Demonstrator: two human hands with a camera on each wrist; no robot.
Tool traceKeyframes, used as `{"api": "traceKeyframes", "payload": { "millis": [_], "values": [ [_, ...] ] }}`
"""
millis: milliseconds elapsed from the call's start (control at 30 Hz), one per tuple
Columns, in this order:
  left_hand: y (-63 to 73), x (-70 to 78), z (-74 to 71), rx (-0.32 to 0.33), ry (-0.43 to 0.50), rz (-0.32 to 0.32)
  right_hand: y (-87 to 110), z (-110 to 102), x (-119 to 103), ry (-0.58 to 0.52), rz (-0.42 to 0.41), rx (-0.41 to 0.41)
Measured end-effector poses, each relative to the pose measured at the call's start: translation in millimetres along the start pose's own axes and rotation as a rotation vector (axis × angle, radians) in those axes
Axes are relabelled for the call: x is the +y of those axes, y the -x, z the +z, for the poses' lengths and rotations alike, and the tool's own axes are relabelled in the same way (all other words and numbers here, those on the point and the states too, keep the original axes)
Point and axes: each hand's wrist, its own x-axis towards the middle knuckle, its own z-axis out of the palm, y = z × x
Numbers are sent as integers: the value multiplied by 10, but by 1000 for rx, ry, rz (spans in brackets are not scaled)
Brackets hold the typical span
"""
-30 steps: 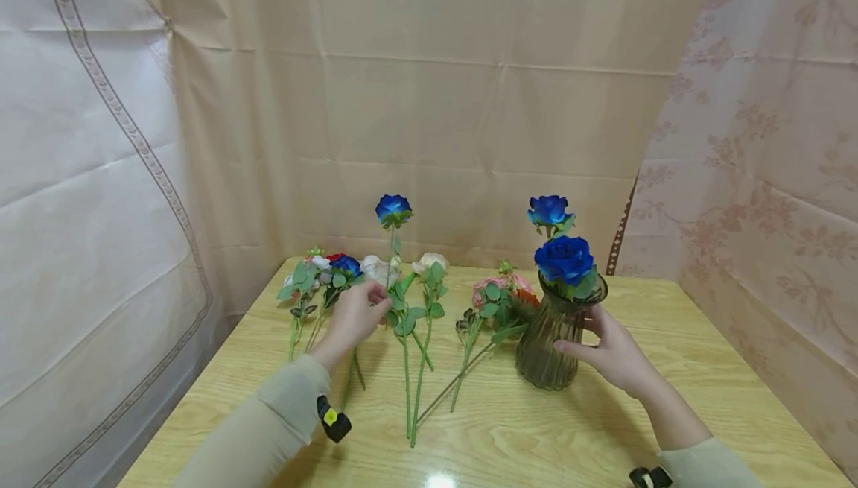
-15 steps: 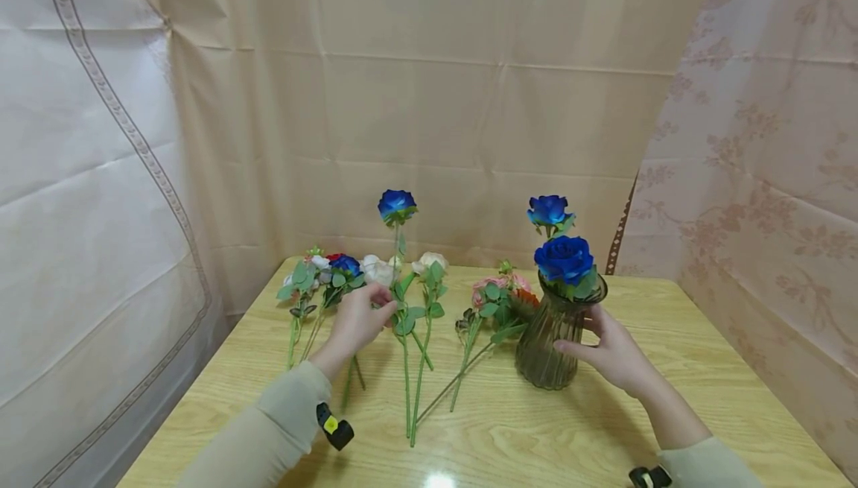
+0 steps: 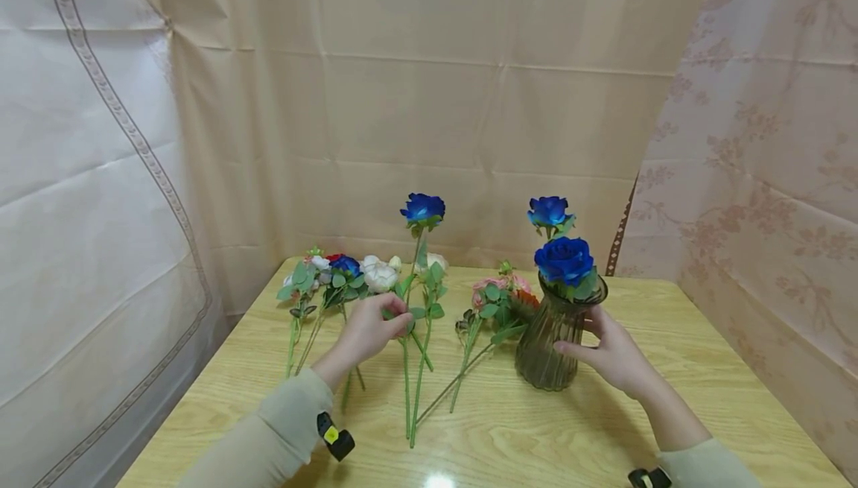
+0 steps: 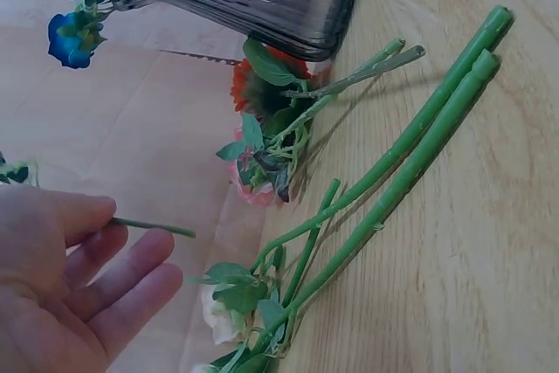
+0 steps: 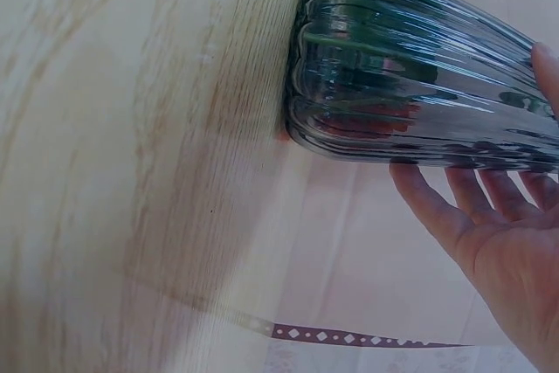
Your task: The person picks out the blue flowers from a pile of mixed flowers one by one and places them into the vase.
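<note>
My left hand [image 3: 372, 330] pinches the stem of a blue rose [image 3: 424, 209] between thumb and fingers, with the bloom upright above the hand. In the left wrist view the cut end of that stem [image 4: 162, 228] pokes out past the fingertips, clear of the wood. On the right stands a ribbed, smoky glass vase [image 3: 548, 346], wide at the base. Two blue roses rise from it, the nearer rose [image 3: 564, 259] just over the rim. My right hand [image 3: 620, 354] holds the vase from its right side, thumb on the near face and fingers behind.
Cream roses [image 3: 379, 274] with long green stems lie mid-table. A mixed bunch with a blue rose [image 3: 345, 265] lies at the left. Pink flowers [image 3: 492, 290] and an orange-red flower [image 3: 526, 297] lie beside the vase. Beige cloth [image 3: 429, 115] hangs behind the wooden table [image 3: 523, 436].
My left hand has moved rightward with the blue rose, whose bloom now leans slightly right over the cream roses. The right hand and vase have stayed put.
</note>
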Motion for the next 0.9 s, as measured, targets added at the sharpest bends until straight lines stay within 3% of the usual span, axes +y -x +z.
{"api": "traceKeyframes", "payload": {
  "millis": [333,900],
  "values": [
    [26,-17,13,-26,4,62,-1,5,9,-1,-9,3],
    [38,-14,1,-23,-28,54,0,-12,-22,-4,-11,-2]
  ]
}}
